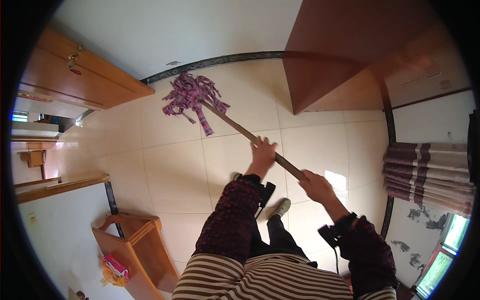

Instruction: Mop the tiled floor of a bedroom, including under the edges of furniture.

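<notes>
I hold a mop by its long wooden handle (230, 123) with both hands. Its head of plaid cloth strips (189, 95), purple and pink, lies spread on the tiled floor near the far wall, left of centre. My left hand (263, 154) is closed round the middle of the handle. Nearer the upper end, my right hand (318, 187) is wrapped round it too. The handle slants from the mop head at far left down to my right hand.
At the left stands an open wooden door (95, 75) with a doorway beside it. A brown wooden cabinet (340, 55) juts out at far right. Lower left is a wooden stand (132, 240) with a pink box (116, 265). A striped curtain (425, 172) hangs right. Pale tiles (175, 170) cover the floor.
</notes>
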A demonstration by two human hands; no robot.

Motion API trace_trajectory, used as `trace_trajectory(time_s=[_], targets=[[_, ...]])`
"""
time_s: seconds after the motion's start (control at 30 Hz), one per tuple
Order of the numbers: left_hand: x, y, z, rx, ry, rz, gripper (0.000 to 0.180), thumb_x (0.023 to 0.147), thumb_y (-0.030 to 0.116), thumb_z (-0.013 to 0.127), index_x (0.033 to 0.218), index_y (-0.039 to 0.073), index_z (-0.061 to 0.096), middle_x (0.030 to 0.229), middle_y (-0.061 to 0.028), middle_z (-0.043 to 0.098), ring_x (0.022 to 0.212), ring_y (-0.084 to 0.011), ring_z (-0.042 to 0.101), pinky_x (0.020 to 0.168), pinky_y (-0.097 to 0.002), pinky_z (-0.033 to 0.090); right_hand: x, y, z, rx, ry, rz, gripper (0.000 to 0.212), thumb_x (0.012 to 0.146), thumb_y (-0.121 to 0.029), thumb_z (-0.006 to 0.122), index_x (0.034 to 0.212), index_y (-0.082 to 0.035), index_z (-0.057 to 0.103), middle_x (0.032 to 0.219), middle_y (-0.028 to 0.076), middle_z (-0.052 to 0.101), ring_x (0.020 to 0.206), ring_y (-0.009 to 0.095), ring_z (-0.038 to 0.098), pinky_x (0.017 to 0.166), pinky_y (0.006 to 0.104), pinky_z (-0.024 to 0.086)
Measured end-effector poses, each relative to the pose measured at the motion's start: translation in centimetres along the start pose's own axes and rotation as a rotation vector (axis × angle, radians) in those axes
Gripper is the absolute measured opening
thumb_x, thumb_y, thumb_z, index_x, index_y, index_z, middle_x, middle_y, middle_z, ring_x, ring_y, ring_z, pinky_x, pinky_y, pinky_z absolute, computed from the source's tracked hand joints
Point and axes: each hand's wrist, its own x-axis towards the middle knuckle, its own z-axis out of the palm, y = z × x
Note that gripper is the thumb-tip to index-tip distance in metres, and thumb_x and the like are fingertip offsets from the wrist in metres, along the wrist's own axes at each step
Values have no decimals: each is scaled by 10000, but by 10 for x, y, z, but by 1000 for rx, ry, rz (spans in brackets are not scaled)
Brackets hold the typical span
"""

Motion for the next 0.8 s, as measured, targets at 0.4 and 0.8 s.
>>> trace_trajectory(time_s=[0.4, 0.8], targets=[[-167, 306, 117, -120, -862, 1096, 234, 622, 226, 696, 814, 101, 651, 819, -105, 657, 834, -306, 619, 687, -460, 485, -350, 189, -20, 36, 78, 339, 234, 772, -111, 612, 999, -66, 574, 692, 164, 588, 648, 327, 611, 547, 400, 464], [-235, 337, 105, 159, -1323, 1357, 248, 639, 182, 694, 874, 102, 681, 814, -92, 662, 747, -264, 625, 648, -398, 481, -452, 173, 81, 1163, 168, 738, 314, 916, -58, 497, 1222, 7, 482, 1079, 79, 571, 945, 140, 515, 797, 254, 428]])
